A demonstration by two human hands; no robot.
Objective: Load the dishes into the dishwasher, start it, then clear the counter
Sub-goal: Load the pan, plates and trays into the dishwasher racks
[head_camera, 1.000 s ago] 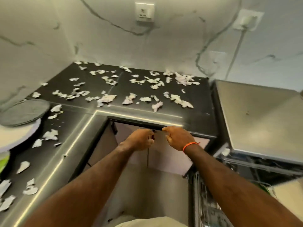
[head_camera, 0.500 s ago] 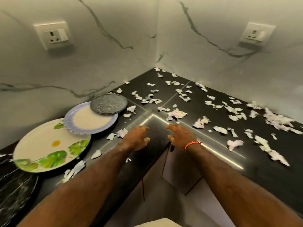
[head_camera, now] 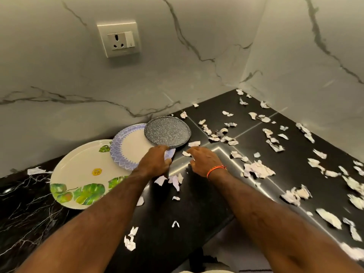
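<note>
Black bench (head_camera: 197,209) is carrying three overlapping plates; we're gripping the blue-rimmed plate (head_camera: 130,148) edge with left hand (head_camera: 155,161) to lift it, right hand (head_camera: 204,160) hovering, fingers loose, ready to help.

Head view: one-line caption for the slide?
Left hand grips the blue-rimmed plate amid paper scraps; right hand hovers open.
</note>
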